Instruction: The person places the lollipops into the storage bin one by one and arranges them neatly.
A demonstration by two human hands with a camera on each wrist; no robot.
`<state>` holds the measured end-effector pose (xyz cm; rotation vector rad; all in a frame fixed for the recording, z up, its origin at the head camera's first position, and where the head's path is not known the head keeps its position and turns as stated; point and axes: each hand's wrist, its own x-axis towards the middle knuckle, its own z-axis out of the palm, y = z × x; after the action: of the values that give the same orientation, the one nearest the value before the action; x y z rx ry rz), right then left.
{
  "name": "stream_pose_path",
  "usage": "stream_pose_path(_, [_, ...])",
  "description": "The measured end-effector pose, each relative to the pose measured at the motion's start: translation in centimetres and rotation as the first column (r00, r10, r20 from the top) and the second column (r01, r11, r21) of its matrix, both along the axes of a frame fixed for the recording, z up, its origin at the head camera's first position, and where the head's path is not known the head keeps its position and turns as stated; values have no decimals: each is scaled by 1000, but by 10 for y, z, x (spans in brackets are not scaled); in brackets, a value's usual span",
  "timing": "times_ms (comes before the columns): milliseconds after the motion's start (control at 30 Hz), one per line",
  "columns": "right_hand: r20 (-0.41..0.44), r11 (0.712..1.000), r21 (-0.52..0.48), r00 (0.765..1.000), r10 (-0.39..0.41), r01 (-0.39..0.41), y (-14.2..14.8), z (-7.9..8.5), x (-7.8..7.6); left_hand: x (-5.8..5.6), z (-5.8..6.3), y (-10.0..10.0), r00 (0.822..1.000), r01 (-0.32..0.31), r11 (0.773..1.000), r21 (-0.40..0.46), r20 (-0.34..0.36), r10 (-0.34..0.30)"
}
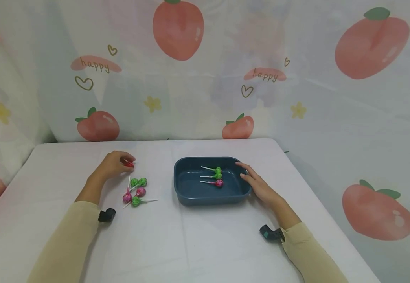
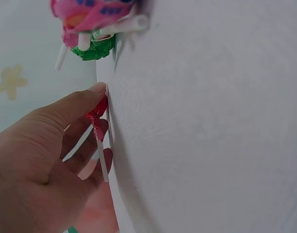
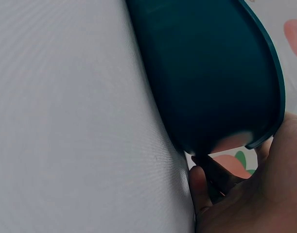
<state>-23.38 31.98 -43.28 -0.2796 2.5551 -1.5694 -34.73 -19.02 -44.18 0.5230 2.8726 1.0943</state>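
Note:
My left hand (image 1: 114, 163) is at the far left of the table, its thumb and fingers pinching a red-wrapped lollipop (image 1: 129, 163). In the left wrist view this red lollipop (image 2: 97, 116) has its white stick pointing down the frame, close by the tabletop. Just nearer lies a loose group of lollipops, green (image 1: 135, 201) and pink (image 1: 127, 197). My right hand (image 1: 259, 184) holds the right end of a dark blue box (image 1: 205, 199), thumb and a finger over the rim and other fingers outside against it. Inside the box, two green lollipops (image 1: 218, 176) and a pink one (image 1: 219, 183) lie in a row, sticks leftward.
A white cloth covers the table (image 1: 148, 247). Behind it hangs a curtain (image 1: 197, 86) printed with peaches. Each sleeve has a black wrist camera (image 1: 271, 233) near the cuff.

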Motion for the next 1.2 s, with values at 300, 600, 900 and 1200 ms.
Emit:
stream_pose_path(300, [-17, 1000, 3, 1000, -1, 1, 14, -26, -19, 0, -3, -6, 998, -65, 998, 8, 20, 64])
stream_pose_path(600, [-17, 1000, -11, 1000, 1, -1, 15, -27, -19, -3, -3, -7, 998, -64, 998, -14, 13, 64])
stream_pose_path(900, [-17, 1000, 7, 1000, -6, 6, 14, -28, -19, -2, 2, -2, 997, -59, 998, -27, 37, 60])
stream_pose_path(1200, [-13, 1000, 3, 1000, -11, 11, 15, -27, -17, 2, 20, 13, 1000, -18, 999, -35, 10, 18])
